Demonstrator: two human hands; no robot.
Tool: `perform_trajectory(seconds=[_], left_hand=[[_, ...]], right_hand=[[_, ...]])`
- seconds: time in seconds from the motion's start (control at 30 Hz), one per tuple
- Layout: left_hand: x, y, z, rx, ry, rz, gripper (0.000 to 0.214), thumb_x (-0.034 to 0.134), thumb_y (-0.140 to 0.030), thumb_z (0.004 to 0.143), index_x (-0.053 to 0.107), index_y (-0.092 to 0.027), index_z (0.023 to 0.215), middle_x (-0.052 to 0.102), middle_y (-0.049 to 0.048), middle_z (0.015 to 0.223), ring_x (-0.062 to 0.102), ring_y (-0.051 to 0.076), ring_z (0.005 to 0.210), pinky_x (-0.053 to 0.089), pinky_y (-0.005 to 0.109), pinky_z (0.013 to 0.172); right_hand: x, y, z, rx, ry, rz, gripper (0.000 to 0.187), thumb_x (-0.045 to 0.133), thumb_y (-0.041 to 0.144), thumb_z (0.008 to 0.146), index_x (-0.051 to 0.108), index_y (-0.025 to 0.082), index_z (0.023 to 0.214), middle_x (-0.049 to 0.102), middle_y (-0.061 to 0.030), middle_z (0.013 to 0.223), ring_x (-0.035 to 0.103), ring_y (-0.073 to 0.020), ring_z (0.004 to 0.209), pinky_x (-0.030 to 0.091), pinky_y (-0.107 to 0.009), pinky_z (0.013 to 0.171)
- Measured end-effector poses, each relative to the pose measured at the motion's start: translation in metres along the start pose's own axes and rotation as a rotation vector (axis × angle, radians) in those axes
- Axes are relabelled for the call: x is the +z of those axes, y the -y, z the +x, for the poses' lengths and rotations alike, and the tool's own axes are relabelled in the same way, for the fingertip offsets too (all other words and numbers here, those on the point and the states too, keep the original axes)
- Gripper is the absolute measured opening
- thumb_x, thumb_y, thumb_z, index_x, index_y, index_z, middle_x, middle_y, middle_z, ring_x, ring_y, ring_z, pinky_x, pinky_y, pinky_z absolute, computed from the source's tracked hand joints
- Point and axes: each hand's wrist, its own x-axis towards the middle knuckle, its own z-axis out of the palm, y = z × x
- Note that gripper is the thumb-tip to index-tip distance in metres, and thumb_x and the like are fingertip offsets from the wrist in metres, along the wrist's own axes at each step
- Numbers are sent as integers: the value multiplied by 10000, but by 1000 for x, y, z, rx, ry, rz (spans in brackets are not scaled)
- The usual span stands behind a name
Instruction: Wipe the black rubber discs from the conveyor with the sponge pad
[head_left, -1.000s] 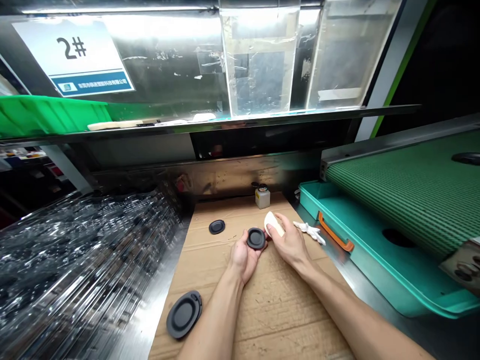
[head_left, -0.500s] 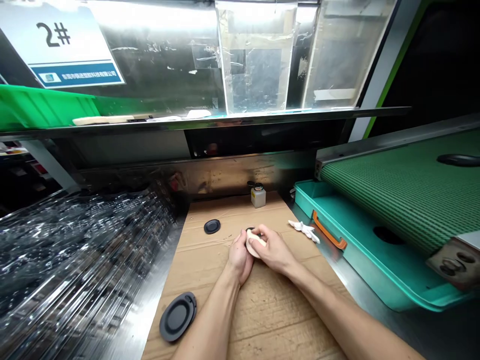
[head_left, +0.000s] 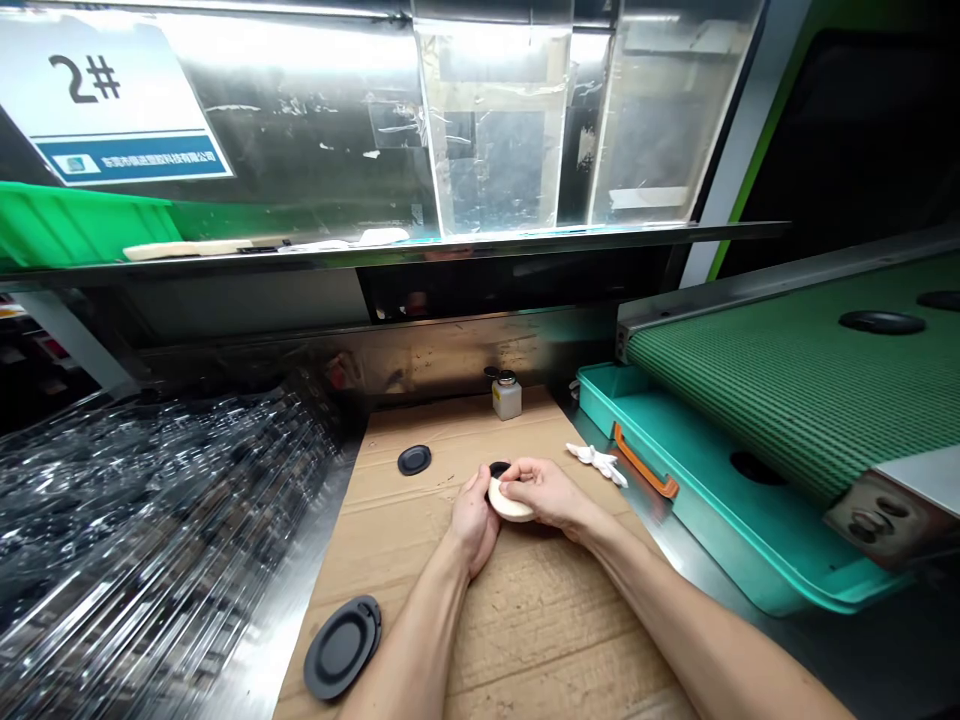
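My left hand (head_left: 474, 512) is closed around a small round black rubber part (head_left: 499, 469), of which only the top edge shows. My right hand (head_left: 546, 492) grips a cream-white pad (head_left: 508, 500) and presses it flat over the part's face. Both hands meet above a sheet of brown cardboard (head_left: 525, 620). Another small black part (head_left: 414, 460) lies on the cardboard to the left. A larger black oval part (head_left: 341, 647) lies near the cardboard's front left edge.
A small white bottle (head_left: 507, 395) stands at the back of the cardboard, a white crumpled cloth (head_left: 597, 462) to its right. A teal tray (head_left: 675, 500) with an orange handle sits under a green conveyor belt (head_left: 787, 370) that carries black parts (head_left: 881, 321). Stacked clear plastic trays (head_left: 150, 540) fill the left.
My right hand brought the white pad from beside the black part onto its face. The pad now covers most of the part. The view has shifted a little to the right.
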Motion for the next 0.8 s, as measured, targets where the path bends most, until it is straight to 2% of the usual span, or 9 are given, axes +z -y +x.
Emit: perform_trajectory(seconds=[0.13,0.23,0.33,0.43,0.5,0.57,0.63,0.73,0.8], left_hand=[[-3,-4,-1,-47,22,-22,228,531,-275,888,652,-103,976,681,152,1053,624,257,1048,480,401,955],[-4,-3,1,-59,48,-5,236,534,-288,890,645,-103,986,672,154,1075,624,253,1048,488,403,946],[-2,-1,2,-35,5,33,216,532,-272,893,638,-108,987,682,142,1040,637,240,1010,500,401,928],[0,-1,1,-33,-25,21,185,524,-243,895,636,-108,953,690,140,1009,640,238,999,503,392,922],[0,-2,1,-44,-35,-3,177,523,-236,893,638,-102,915,692,145,992,642,242,997,504,385,923],[-1,-4,1,-68,-32,-16,189,521,-243,893,640,-97,906,689,152,1003,641,246,1001,504,385,924],[-1,-5,1,-101,-19,-14,211,510,-255,900,642,-92,929,683,161,1031,641,250,1005,506,394,923],[-1,-5,2,-130,5,-2,243,488,-265,913,640,-99,1006,681,158,1060,639,248,1014,505,399,924],[-2,-5,2,-120,9,3,252,476,-268,920,641,-112,1030,687,142,1058,636,243,1023,503,395,931]], right_hand=[[-14,3,-4,39,22,-137,155,632,241,641,632,149,766,579,25,586,467,-79,487,310,-171,448],[-19,10,-6,-11,-122,-279,170,632,250,656,644,144,789,586,20,587,470,-85,485,303,-173,436],[-12,14,-4,-84,-226,-288,175,616,286,697,642,150,804,611,6,634,513,-103,539,344,-181,466],[-4,10,-1,-94,-130,-195,156,605,284,702,634,153,781,614,5,651,526,-104,561,370,-185,494],[-7,6,0,-51,-26,-183,145,612,264,685,635,151,773,605,10,639,504,-94,530,353,-183,479],[-14,3,0,-4,12,-230,151,622,253,675,638,149,784,601,13,629,489,-91,508,331,-182,459],[-18,3,-1,-20,-74,-335,164,620,281,705,640,153,807,605,7,632,503,-103,521,325,-188,458],[-10,7,-3,-213,-283,-540,204,533,355,829,636,195,904,653,-9,730,579,-135,638,373,-204,542],[2,11,-3,-318,-361,-721,244,444,394,903,617,247,992,683,-10,818,617,-156,719,389,-222,611]])
